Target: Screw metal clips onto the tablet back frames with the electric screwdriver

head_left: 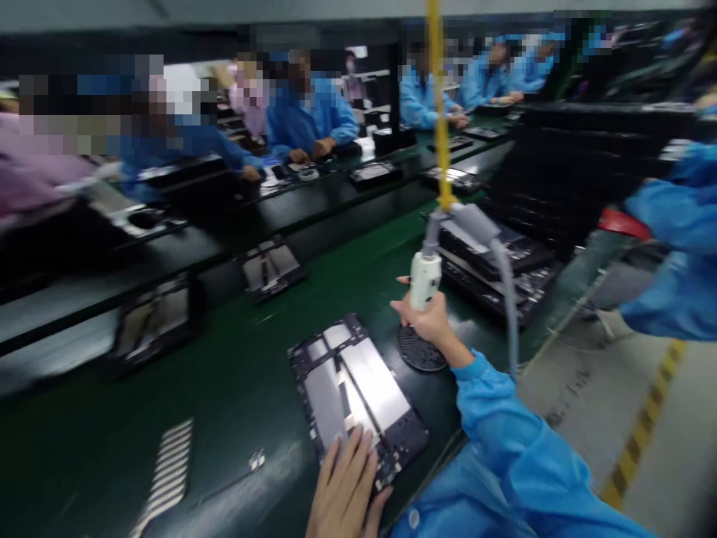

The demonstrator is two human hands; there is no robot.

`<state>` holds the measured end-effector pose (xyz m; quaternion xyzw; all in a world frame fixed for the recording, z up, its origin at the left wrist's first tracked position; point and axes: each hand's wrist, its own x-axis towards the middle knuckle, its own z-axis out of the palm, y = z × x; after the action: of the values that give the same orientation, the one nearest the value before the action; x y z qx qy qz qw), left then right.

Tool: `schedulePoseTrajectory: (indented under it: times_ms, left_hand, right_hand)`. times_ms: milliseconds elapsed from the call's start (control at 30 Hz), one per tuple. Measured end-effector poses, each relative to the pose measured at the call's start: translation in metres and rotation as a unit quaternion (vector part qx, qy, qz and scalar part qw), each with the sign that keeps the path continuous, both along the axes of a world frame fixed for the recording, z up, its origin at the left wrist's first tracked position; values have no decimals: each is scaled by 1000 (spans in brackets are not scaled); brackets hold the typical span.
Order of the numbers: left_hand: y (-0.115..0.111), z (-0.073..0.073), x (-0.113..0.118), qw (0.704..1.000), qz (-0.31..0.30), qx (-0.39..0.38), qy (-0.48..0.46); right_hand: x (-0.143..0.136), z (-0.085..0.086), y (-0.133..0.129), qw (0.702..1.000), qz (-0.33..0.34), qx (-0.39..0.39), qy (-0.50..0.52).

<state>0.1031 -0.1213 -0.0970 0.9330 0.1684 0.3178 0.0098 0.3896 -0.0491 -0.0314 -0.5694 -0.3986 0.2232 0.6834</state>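
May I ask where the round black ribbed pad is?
Right of centre in the head view, the round pad lies beside the black rectangular device, below the white handheld tool.

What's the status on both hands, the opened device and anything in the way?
Left hand flat on opened device, covering part. Right hand holding white tool. Device innards-up on green work surface. Round black pad alongside, not on it.

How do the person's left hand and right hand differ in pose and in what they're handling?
The left hand lies with fingers stretched out over the near end of the tablet; the right hand is curled around the white tool. The right hand's blue sleeve shows, while the left hand's is out of view. Both hands are bare.
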Motion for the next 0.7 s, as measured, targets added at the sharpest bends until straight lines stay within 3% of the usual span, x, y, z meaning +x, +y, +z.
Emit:
schedulePoseTrajectory:
  times_ms: [133,233,300,400,467,600,700]
  left_hand:
    - [-5,17,3,999,12,-32,20]
    - [7,30,-21,997,25,-78,9]
    - [22,39,-49,985,108,-133,-16]
    - [51,54,-87,927,269,-262,-8]
    - [70,62,-99,880,324,-345,33]
    - [91,71,-99,841,323,-426,86]
    - [98,68,-97,806,305,-503,62]
  right_hand:
    - [-11,18,-11,996,-55,72,-23]
    - [-28,30,-16,994,-10,103,-22]
    - [-44,36,-20,995,39,94,-18]
    - [-69,40,-23,992,97,80,-4]
    - [-84,41,-21,989,126,79,9]
    - [-106,42,-16,979,183,86,41]
    - [-116,43,-15,973,205,91,51]
